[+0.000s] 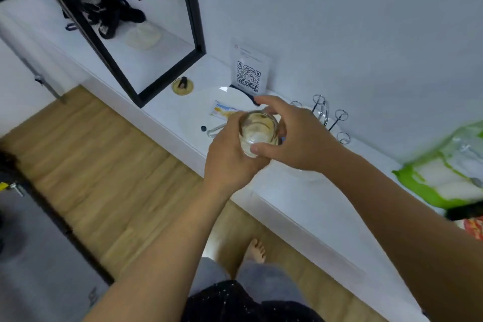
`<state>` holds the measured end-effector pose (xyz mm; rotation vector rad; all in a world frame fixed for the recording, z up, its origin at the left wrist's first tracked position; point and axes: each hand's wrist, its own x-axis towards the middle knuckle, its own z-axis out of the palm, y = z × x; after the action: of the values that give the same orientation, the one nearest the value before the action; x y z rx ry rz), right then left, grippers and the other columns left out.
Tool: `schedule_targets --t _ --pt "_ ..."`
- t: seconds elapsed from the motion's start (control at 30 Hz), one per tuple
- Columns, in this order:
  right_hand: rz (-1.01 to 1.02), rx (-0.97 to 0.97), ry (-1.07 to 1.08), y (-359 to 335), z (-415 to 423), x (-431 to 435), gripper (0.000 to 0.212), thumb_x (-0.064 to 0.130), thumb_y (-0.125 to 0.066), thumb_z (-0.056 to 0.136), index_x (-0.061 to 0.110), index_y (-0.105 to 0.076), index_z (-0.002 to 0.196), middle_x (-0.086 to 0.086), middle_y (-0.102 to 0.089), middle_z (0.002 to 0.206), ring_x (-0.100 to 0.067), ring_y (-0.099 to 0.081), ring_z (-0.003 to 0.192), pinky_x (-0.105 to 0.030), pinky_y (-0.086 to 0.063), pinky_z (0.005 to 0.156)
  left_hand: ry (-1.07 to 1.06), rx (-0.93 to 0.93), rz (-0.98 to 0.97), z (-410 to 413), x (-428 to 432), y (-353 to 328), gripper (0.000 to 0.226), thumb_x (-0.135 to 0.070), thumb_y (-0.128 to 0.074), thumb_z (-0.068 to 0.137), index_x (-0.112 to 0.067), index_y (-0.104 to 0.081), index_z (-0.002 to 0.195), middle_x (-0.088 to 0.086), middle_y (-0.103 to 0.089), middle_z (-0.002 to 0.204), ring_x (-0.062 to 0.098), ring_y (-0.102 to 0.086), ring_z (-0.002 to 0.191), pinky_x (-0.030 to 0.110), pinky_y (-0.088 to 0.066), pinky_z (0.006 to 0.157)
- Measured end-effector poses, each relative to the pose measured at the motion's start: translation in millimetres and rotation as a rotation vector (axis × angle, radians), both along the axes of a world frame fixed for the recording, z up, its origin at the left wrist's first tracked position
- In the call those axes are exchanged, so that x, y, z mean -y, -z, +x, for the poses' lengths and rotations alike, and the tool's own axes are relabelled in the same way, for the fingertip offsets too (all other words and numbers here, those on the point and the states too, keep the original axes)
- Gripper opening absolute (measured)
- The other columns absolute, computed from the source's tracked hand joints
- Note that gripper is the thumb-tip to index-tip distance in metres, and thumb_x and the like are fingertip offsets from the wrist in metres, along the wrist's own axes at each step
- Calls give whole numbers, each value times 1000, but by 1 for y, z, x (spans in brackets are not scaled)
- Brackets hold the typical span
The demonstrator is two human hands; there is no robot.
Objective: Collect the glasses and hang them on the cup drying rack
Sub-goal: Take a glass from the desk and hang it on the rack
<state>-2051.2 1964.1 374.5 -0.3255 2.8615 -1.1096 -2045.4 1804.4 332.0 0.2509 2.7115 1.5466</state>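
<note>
Both hands hold one clear glass [258, 136] up in the air over the white counter [300, 198], with the left hand [232, 159] wrapped around its side and bottom and the right hand [292, 136] pinching it between thumb and fingers. The glass is smooth, so I think it could slip and break, or bump the thin metal cup drying rack [329, 119] just behind the right hand. The right hand hides the bottom of the rack, and I cannot tell if the glass is empty.
</note>
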Motion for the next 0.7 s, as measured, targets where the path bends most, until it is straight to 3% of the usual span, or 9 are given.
schedule_targets --t 0.1,0.23,0.37,0.57,0.7 --pt "27 19 62 2 -25 -30 78 38 -85 67 32 -50 137 12 -57 112 18 -48 73 -10 -35 75 75 8 -15 -35 -26 4 75 -52 -73 56 -28 -47 122 -11 -66 109 14 -65 91 35 -55 74" --pt "47 49 177 11 -45 -60 80 41 -84 67 29 -50 138 5 -59 116 -1 -49 81 -30 -46 86 206 -29 -43 -75 -57 15 75 -50 -79 58 -23 -49 121 -7 -67 106 17 -65 89 32 -55 70" --pt "94 92 266 23 -57 -82 79 42 -82 69 27 -49 140 -1 -64 119 -17 -58 101 -35 -49 91 307 23 -66 -103 -86 29 76 -47 -82 54 -21 -52 118 -6 -65 104 16 -63 87 17 -47 66" --pt "225 177 306 49 -73 -90 76 46 -73 75 28 -43 143 -1 -58 127 -21 -52 118 -33 -42 90 404 79 -127 -127 -107 53 68 -35 -83 55 -14 -55 114 7 -64 106 24 -62 90 31 -51 71" --pt "264 170 333 53 -81 -87 70 43 -68 78 25 -45 141 -4 -58 125 -25 -50 118 -42 -48 92 414 113 -102 -136 -112 58 63 -45 -74 49 -24 -50 104 0 -64 98 14 -61 80 23 -42 61"
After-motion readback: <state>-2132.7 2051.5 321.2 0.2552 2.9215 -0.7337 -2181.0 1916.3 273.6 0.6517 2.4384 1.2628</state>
